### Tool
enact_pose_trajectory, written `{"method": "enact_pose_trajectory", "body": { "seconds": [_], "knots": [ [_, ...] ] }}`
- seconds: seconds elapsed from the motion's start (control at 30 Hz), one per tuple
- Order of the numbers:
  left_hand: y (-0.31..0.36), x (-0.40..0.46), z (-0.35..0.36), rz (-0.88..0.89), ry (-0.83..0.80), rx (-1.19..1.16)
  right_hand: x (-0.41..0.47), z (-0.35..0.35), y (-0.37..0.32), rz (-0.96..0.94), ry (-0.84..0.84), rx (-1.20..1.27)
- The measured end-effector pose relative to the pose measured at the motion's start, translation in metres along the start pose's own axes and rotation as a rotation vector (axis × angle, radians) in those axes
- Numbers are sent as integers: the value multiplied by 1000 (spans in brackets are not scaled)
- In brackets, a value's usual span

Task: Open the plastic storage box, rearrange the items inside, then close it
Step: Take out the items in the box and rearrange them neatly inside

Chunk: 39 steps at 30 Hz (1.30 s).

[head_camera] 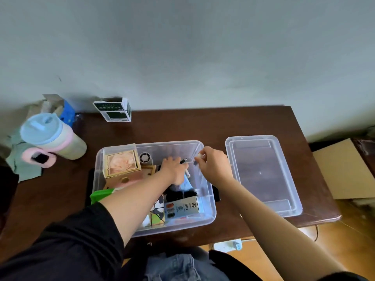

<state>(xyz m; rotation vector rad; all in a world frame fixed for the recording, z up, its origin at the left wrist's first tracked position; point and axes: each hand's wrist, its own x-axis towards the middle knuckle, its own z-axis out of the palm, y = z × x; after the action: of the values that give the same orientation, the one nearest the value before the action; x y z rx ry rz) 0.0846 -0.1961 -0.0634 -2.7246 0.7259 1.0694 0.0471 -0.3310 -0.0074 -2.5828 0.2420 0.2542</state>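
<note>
since the lid (263, 175) lies right of the open box (205, 218), both hands sort inside: left hand (172, 169) grips pens (183, 160), right hand (213, 161) pinches a small white thing (200, 155).

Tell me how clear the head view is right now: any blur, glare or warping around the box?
Head view: wide-angle warp bends the table edge; the tumbler at left is smeared; soft highlights on the clear lid; the right hand and left hand over the storage box are slightly soft.

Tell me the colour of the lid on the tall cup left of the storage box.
Pale blue lid, seen in the head view.
</note>
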Motion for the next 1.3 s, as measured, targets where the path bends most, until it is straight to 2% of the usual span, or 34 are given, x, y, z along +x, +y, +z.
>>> {"method": "enact_pose_trajectory", "body": {
  "seconds": [0.2,0.43,0.63,1.0,1.3],
  "knots": [
    [-10,-6,1,53,-80,-99,5,-2,-9,-40,-39,-182],
    [-15,-13,-8,108,-164,-66,16,11,-39,-107,-241,-536],
    [-13,-12,-17,148,-297,-6,28,32,-48,-130,-296,-640],
    [-13,-15,-7,127,-230,-195,30,51,-48,-132,-360,-784],
    [-20,0,-5,54,-47,-561,3,49,-34,-60,-304,-597]
  ]
}}
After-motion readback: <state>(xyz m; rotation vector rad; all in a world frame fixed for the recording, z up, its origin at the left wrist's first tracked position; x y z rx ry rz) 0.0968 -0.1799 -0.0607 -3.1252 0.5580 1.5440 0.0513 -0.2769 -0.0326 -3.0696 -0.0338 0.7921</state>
